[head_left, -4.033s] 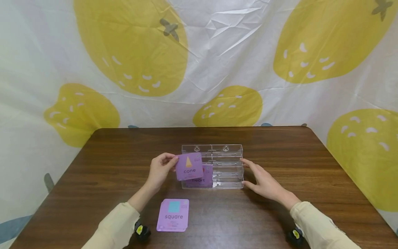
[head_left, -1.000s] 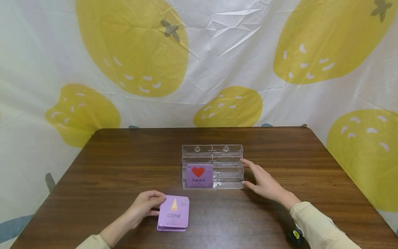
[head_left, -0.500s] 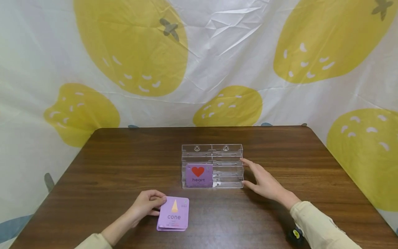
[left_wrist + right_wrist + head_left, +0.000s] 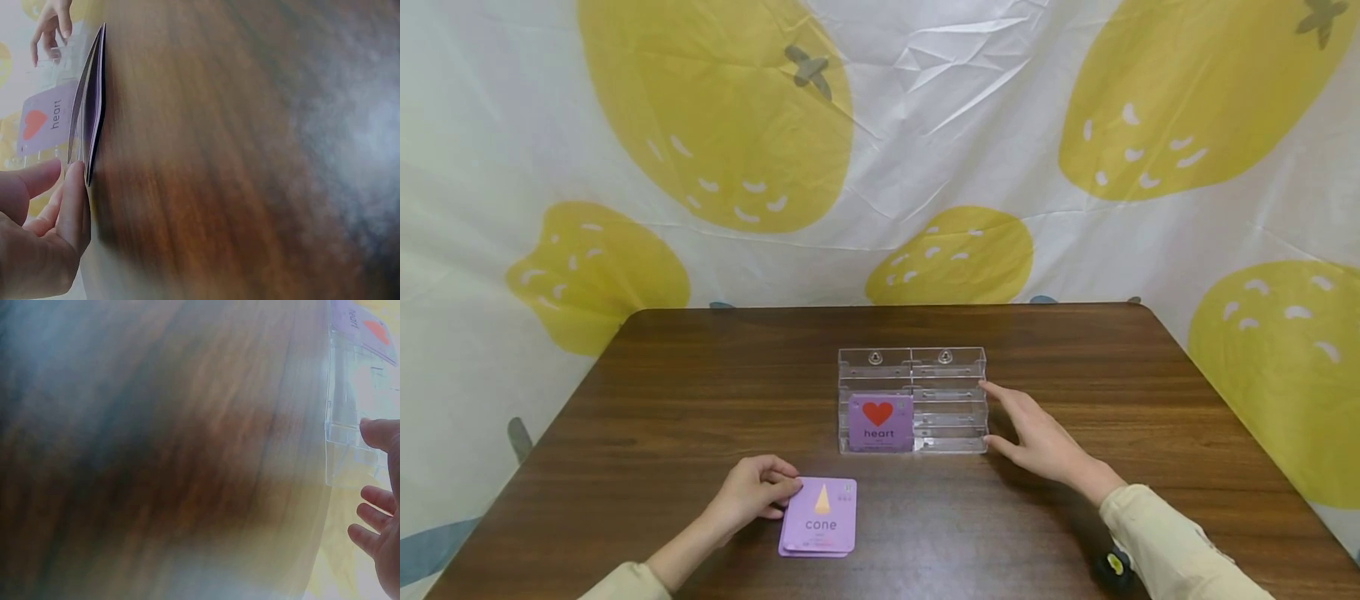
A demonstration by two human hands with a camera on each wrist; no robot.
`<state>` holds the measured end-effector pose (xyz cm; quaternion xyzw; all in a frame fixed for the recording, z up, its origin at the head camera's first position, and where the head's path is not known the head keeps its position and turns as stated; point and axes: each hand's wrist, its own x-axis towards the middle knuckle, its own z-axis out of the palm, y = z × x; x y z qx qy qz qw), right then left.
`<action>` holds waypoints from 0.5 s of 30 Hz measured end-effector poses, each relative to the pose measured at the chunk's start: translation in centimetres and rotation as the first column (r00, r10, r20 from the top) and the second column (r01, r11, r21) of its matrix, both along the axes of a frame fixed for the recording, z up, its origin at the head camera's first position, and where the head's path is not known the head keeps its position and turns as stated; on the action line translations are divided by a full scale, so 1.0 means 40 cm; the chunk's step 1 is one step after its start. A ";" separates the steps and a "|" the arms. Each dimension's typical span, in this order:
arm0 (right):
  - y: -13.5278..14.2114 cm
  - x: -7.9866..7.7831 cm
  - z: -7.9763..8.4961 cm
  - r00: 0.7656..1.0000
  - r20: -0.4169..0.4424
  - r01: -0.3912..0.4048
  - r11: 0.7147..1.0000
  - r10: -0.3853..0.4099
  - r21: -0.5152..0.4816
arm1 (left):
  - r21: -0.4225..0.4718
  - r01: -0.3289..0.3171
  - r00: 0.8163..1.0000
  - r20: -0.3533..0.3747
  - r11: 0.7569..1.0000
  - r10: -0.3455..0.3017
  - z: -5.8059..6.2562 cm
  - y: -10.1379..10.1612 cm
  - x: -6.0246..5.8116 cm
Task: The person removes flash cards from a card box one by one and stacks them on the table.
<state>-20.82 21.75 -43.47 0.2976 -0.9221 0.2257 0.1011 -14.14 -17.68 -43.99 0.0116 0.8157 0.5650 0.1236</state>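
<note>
My left hand (image 4: 750, 495) pinches the left edge of a purple "cone" flashcard (image 4: 831, 538) between thumb and fingers. The card lies over a small stack of purple cards, the lower ones peeking out at the front. From the left wrist view, the top card (image 4: 77, 115) bows up, leaving a gap above the lower cards (image 4: 98, 112). Beyond it, a clear acrylic card holder (image 4: 949, 421) with two columns of tiers has a purple "heart" card (image 4: 880, 434) in its front left pocket. My right hand (image 4: 1037, 433) touches the holder's right side, thumb by the front corner.
All of this is on a dark brown wooden table (image 4: 715, 375). Behind its far edge hangs a white cloth (image 4: 760, 271) printed with big yellow fruit. A black wrist device (image 4: 1112, 571) sits under the right sleeve.
My left hand has carried the cone card from in front of the holder to the stack, covering the square card. In the last second it has sunk slightly. My right hand has stayed.
</note>
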 end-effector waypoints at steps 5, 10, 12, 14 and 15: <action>-0.001 -0.001 -0.001 1.000 -0.016 -0.005 1.000 0.005 -0.003 | -0.027 -0.014 1.000 -0.019 1.000 0.014 0.000 0.001 0.001; 0.000 0.000 -0.001 1.000 -0.016 -0.006 1.000 0.006 -0.009 | -0.068 -0.025 0.999 -0.049 0.997 0.022 0.000 -0.001 0.002; 0.000 0.000 -0.002 1.000 -0.014 -0.006 1.000 0.006 -0.011 | -0.082 -0.038 0.998 -0.060 0.996 0.033 -0.001 -0.003 0.001; 0.000 0.000 -0.002 1.000 -0.014 -0.007 1.000 0.007 -0.010 | -0.092 -0.051 0.997 -0.067 0.994 0.045 0.000 -0.007 0.001; 0.000 -0.001 -0.003 1.000 -0.014 -0.006 1.000 0.006 -0.010 | -0.092 -0.055 0.996 -0.069 0.994 0.049 0.001 -0.008 0.000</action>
